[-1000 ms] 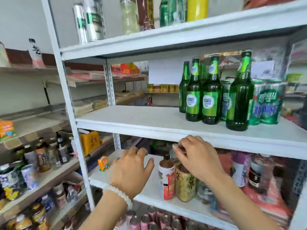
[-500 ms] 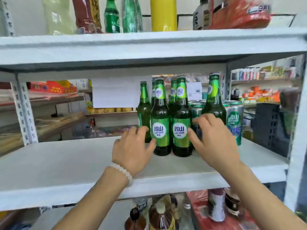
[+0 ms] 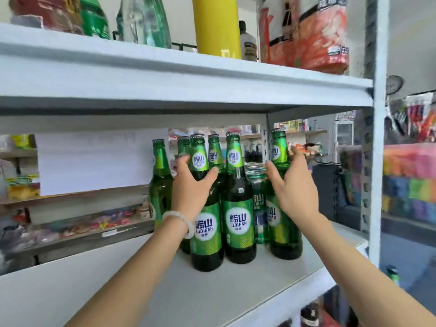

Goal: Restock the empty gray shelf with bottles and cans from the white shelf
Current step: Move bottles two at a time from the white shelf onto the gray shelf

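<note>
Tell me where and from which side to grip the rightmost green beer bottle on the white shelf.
Grip the rightmost bottle at the shoulder, just below its slim neck, coming from the right, where the right hand already reaches. It stands upright, with cans close on its left, and its right side is open.

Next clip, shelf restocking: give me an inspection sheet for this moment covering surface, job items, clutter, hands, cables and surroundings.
Surface: white shelf, bare in front and to the left of the bottles.
Job's things: green beer bottles upright in a cluster; green cans behind them.
Clutter: upper shelf holds a yellow container, clear green bottles and a red snack pack.
Hands: left hand closing around a front bottle's neck; right hand open around the rightmost bottle. Neither bottle looks lifted.
Cables: nothing seen.
Surroundings: other stocked store shelves behind and at the right.
</note>
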